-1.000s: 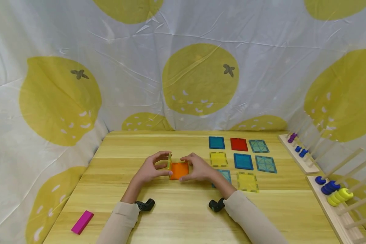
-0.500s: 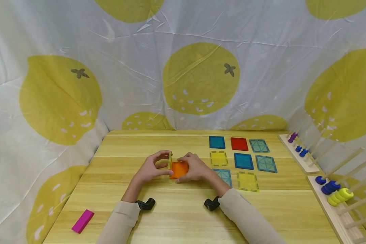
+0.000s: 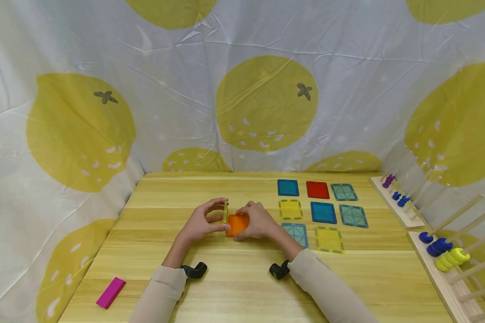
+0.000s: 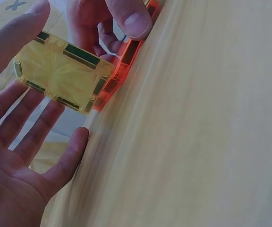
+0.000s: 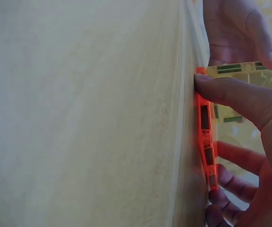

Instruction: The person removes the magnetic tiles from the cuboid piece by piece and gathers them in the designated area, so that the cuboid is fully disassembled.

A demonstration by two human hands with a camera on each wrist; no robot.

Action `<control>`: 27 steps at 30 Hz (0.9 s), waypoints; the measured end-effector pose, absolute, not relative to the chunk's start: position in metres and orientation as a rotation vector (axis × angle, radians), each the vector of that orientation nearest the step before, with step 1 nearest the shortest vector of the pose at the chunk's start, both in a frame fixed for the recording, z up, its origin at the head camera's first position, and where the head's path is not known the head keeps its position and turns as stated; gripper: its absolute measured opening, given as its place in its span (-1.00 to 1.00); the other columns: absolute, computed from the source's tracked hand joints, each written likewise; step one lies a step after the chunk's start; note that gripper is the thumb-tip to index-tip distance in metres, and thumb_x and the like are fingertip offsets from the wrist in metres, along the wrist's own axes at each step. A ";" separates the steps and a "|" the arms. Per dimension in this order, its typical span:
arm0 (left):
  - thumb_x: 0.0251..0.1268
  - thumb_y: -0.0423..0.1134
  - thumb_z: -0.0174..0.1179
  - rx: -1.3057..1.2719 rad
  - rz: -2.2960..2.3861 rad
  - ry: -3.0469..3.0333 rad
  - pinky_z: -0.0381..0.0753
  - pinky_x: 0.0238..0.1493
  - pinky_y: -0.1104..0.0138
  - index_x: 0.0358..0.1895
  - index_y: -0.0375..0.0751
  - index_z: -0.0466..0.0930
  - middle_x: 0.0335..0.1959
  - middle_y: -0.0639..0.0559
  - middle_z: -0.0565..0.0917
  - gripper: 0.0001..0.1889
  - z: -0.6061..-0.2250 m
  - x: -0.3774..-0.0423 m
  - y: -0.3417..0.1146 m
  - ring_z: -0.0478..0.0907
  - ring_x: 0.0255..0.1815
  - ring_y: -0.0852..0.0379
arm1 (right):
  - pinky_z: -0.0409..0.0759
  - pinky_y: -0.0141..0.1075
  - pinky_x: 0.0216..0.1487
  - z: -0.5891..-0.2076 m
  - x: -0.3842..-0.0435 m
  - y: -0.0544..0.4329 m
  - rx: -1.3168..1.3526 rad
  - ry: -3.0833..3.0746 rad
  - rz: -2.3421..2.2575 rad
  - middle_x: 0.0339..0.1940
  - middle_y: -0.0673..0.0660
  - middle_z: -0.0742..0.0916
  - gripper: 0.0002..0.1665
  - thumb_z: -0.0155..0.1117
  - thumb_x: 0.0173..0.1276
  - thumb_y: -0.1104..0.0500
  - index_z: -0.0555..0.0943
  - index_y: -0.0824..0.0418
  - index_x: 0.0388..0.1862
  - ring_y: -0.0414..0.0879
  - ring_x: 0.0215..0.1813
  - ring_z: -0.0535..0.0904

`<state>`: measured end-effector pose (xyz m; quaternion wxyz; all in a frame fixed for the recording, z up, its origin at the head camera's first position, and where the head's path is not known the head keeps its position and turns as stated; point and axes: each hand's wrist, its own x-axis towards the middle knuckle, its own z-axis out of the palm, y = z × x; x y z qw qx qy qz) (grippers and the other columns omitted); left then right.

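Observation:
My left hand (image 3: 199, 222) pinches a see-through yellow magnetic tile (image 4: 60, 71) between thumb and fingers, by opposite edges. The tile stands upright, its lower edge against the left edge of an orange magnetic tile (image 3: 234, 224). That orange tile lies on the table, and my right hand (image 3: 260, 220) grips it from the right. In the right wrist view, the thumb is on the near edge of the orange tile (image 5: 205, 127) and the fingers are at its other side. The right hand covers the tile's right part in the head view.
To the right lie several flat magnetic tiles, among them a red tile (image 3: 317, 190), a blue tile (image 3: 323, 212) and a yellow tile (image 3: 329, 239). Peg boards (image 3: 436, 278) with coloured beads line the right edge. A magenta block (image 3: 111, 293) lies front left. A lemon-print curtain (image 3: 178, 103) hangs behind.
My right hand has shifted left, and its thumb and fingers have come further over the orange tile. The left hand and the upright yellow tile stay nearly in place.

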<state>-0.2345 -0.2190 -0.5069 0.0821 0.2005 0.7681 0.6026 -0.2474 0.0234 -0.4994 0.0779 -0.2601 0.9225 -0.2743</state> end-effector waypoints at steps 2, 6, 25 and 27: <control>0.09 -0.26 0.60 0.597 1.806 2.297 0.54 0.37 -0.05 0.50 -0.25 0.35 0.41 -0.06 0.46 -0.12 -0.507 -0.234 -0.219 0.40 0.45 -0.16 | 0.52 -0.23 -0.08 -0.498 -0.246 0.023 -0.768 2.771 -0.827 0.00 0.05 0.60 -0.05 0.72 -0.16 -0.30 0.70 0.07 0.22 -0.05 -0.04 0.41; 0.09 -0.27 0.59 0.596 1.811 2.298 0.54 0.36 -0.06 0.50 -0.23 0.35 0.41 -0.06 0.47 -0.12 -0.508 -0.235 -0.218 0.40 0.45 -0.16 | 0.53 -0.23 -0.07 -0.498 -0.246 0.024 -0.744 2.782 -0.833 0.00 0.06 0.60 -0.08 0.72 -0.18 -0.28 0.71 0.08 0.19 -0.05 -0.04 0.42; 0.14 -0.31 0.55 0.570 1.873 2.269 0.63 0.28 0.14 0.50 -0.29 0.35 0.41 -0.27 0.46 -0.16 -0.510 -0.238 -0.220 0.46 0.42 -0.21 | 0.59 -0.21 -0.02 -0.497 -0.245 0.042 -0.725 2.759 -0.968 -0.01 0.08 0.64 -0.10 0.71 -0.15 -0.25 0.72 0.11 0.19 -0.07 -0.05 0.47; 0.13 -0.31 0.56 0.562 1.861 2.270 0.61 0.31 0.09 0.49 -0.28 0.36 0.40 -0.29 0.47 -0.16 -0.511 -0.238 -0.220 0.46 0.41 -0.22 | 0.57 -0.20 -0.01 -0.497 -0.244 0.046 -0.741 2.764 -0.988 -0.01 0.07 0.64 -0.11 0.70 -0.14 -0.25 0.72 0.10 0.18 -0.07 -0.05 0.47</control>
